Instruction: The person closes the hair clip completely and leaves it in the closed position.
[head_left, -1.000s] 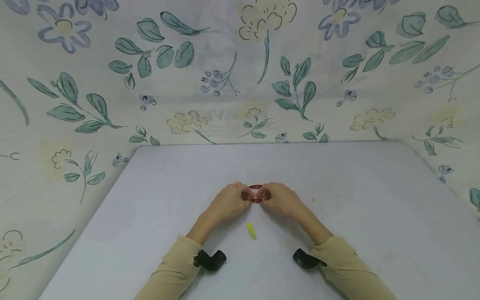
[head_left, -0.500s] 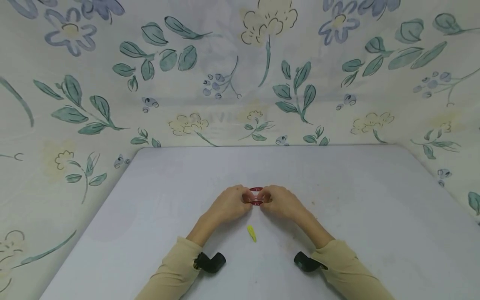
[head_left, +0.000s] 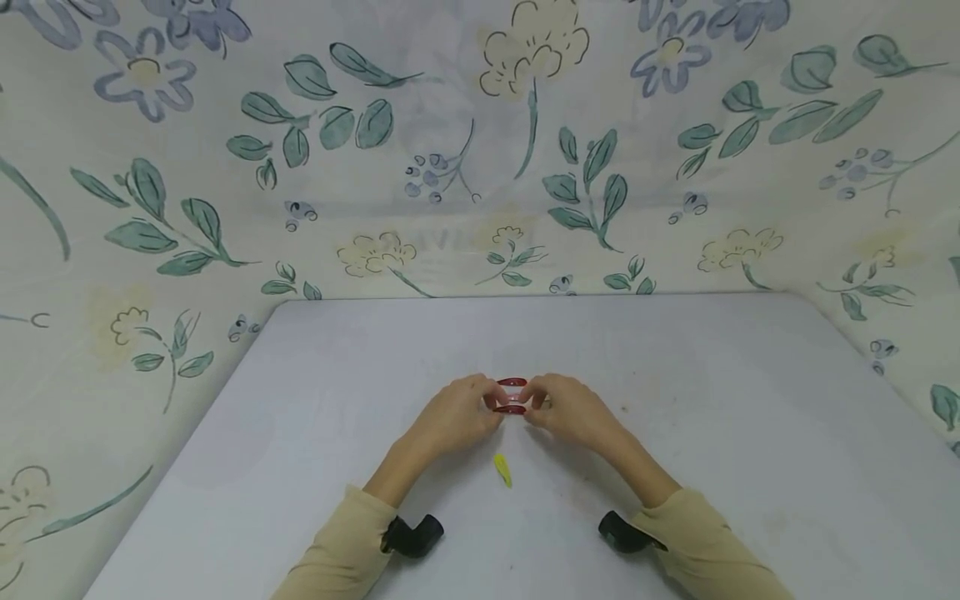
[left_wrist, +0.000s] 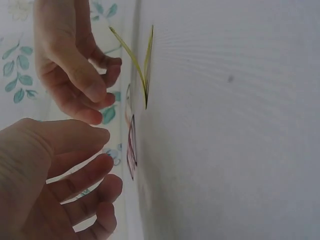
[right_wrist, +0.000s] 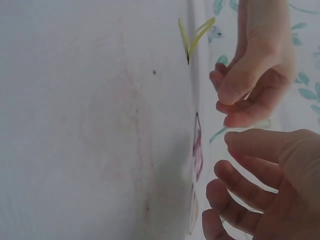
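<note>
On the white table, two small red snap hair clips lie between my hands in the head view, a farther one (head_left: 512, 382) and a nearer one (head_left: 510, 409). Something paler and pinkish shows between them. My left hand (head_left: 459, 414) is at their left ends, its fingers loosely bent and empty in the left wrist view. From the right, my right hand (head_left: 573, 410) curves toward the same clips, also holding nothing in the right wrist view. Closer to me lies a yellow snap hair clip (head_left: 502, 470), its two arms spread in a V in the left wrist view.
Black wrist cameras stick out from both cuffs, the left camera (head_left: 414, 537) and the right camera (head_left: 626, 533), low over the table (head_left: 300, 417). A floral cloth (head_left: 450, 208) rises behind the table's far edge and along its sides.
Both hands have drawn slightly apart, and more of the red hair clips shows between the fingers. The yellow clip has stayed in place on the table. The head view has shifted a little.
</note>
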